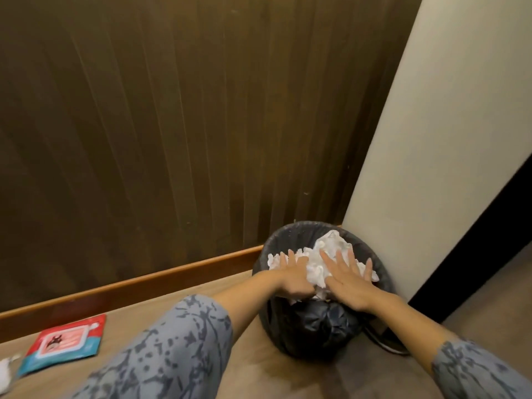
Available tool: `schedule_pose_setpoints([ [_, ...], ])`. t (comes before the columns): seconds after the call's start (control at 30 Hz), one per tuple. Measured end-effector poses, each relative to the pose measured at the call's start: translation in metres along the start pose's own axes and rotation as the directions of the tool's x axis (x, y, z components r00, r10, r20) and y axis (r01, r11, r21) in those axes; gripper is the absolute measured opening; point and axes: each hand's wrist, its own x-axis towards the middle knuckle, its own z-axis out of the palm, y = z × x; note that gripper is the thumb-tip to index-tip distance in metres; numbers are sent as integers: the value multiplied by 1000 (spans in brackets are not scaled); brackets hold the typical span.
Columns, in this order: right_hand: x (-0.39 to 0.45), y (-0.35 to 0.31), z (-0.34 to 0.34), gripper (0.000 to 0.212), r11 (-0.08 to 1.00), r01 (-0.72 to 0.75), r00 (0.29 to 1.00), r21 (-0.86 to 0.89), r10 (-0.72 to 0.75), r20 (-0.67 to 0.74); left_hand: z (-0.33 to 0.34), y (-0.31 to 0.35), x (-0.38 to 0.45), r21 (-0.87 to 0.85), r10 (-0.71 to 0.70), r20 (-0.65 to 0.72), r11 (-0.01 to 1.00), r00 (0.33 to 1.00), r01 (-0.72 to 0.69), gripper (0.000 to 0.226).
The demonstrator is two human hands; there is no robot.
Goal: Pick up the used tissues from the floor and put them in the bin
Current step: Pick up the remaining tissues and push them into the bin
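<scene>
The fingers (342, 264) of both hands are spread flat, gripping nothing — the tissues (322, 260) are pressed into the bin (290, 335) at the far-right corner, probably to compact them.

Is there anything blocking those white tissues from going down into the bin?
Nothing visible does. The tissues already sit heaped in the mouth of the bin, with the left hand and right hand pressing flat on them.

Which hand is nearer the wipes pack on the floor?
Left. The left hand presses tissues at the bin's left side; the right hand is farther right. The wipes pack lies far left.
</scene>
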Motion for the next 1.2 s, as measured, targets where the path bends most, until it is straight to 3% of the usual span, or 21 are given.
schedule_pose_setpoints([
  [0.03,1,-3,-3,60,999,-33,999,-5,33,-7,-4,-3,-4,-96,62,-5,993,998,-63,80],
  [0.1,3,-18,-15,62,992,-64,973,112,87,-214,-18,-13,-21,-350,176,-153,910,972,-220,71],
  [0.17,1,-48,-34,53,951,44,842,306,130,-524,-34,-30,-46,-525,161,-351,782,922,-336,57],
  [0.23,-3,-91,-52,44,908,209,704,364,119,-700,-49,-60,-75,-543,72,-503,749,861,-380,42],
  [0.3,-2,-146,-59,34,850,409,653,332,-18,-757,-59,-103,-106,-445,17,-623,814,782,-372,29],
  [0.4,2,-240,-43,23,739,605,688,295,-299,-661,-64,-186,-165,-345,-55,-658,908,751,-236,17],
  [0.47,6,-301,-16,18,725,581,795,369,-410,-446,-58,-250,-209,-306,-156,-613,951,775,-51,17],
  [0.57,20,-376,44,20,840,360,928,405,-369,-58,-36,-338,-274,-322,-368,-561,922,741,214,20],
  [0.63,28,-414,90,33,882,226,946,414,-300,122,-13,-390,-310,-347,-503,-526,863,686,367,19],
  [0.7,33,-438,134,42,908,178,939,380,-272,210,12,-435,-335,-368,-614,-470,789,634,492,21],
  [0.83,30,-449,206,56,946,256,926,198,-299,231,58,-500,-351,-475,-738,-376,673,561,567,32],
  [0.97,31,-437,253,47,946,294,928,140,-317,195,93,-527,-327,-482,-710,-283,687,645,544,37],
  [1.1,33,-435,285,9,904,258,931,341,-327,163,116,-547,-302,-555,-721,-296,664,626,502,44],
  [1.2,45,-452,297,7,831,190,960,524,-269,79,131,-559,-289,-568,-708,-338,678,620,466,67],
])
